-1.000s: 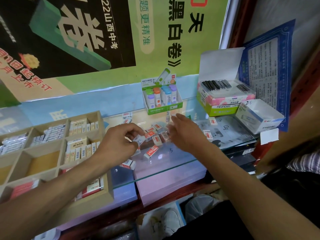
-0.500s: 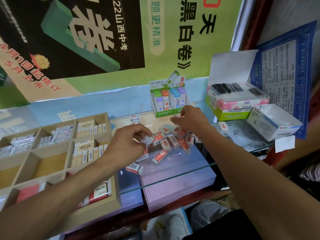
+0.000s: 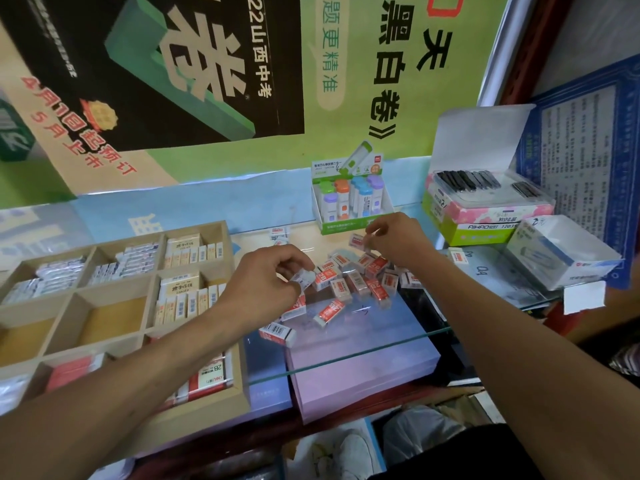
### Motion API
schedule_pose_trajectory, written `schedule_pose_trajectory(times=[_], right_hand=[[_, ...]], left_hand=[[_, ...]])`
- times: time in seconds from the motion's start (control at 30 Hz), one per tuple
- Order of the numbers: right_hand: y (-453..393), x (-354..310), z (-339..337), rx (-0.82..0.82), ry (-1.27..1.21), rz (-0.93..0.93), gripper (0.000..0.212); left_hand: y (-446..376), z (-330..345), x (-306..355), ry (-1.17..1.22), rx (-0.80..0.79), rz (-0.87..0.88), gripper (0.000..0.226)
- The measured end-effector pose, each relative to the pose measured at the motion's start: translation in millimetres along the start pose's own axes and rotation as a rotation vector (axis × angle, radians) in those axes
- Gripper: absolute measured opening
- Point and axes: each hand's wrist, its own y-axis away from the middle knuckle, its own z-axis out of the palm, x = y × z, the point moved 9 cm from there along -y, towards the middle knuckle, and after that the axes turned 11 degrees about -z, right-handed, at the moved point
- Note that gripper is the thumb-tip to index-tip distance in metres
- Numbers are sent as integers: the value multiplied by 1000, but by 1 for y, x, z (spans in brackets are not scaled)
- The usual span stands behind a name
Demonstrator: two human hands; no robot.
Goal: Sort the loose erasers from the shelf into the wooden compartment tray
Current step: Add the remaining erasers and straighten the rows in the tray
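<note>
Your left hand [image 3: 263,285] pinches a small white eraser [image 3: 304,279] between thumb and fingertips, narrow grip, held just above the glass shelf [image 3: 349,355]. Your right hand [image 3: 398,242] pinches another eraser [image 3: 356,241] at its fingertips, also a narrow grip, lifted over the far edge of the pile. The pile of loose erasers [image 3: 360,280], red-and-white sleeves, lies between your two grips, under and just toward you from the right one. Two more lie toward you from the left grip: one red-faced [image 3: 329,311], one showing a barcode [image 3: 277,333], near the shelf's front edge. One stray eraser [image 3: 458,255] sits right of your right wrist. The wooden compartment tray [image 3: 114,306] is just left of your left grip; several compartments hold packed erasers, one in the middle row shows bare wood. A green display box of colourful tubes [image 3: 351,199] stands just beyond the right grip. Stacked boxes [image 3: 485,209] are further right.
</note>
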Motion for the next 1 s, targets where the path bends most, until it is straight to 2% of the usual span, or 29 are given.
schedule_pose_trajectory(times=[0.17, 0.3, 0.4, 0.47, 0.53, 0.7, 0.9, 1.0], right_hand=[[5, -10, 4, 24, 42, -54, 16], [15, -24, 6, 49, 38, -112, 23], [39, -50, 2, 132, 47, -231, 21], [59, -72, 3, 164, -47, -327, 12], [78, -93, 8, 117, -147, -387, 8], [118, -130, 24, -82, -384, -441, 19], [145, -187, 35, -185, -439, -581, 28], [152, -215, 49, -250, -460, -639, 35]], left_hand=[[4, -2, 2, 20, 2, 5, 43], [13, -8, 1, 85, -4, -26, 46], [22, -20, -8, 155, 19, -76, 50], [29, -29, -14, 214, 37, -122, 49], [36, -39, -15, 252, 61, -148, 46], [63, -62, -18, 403, 57, -222, 32], [105, -84, -42, 642, 20, -356, 27], [121, -97, -49, 625, -8, -352, 28]])
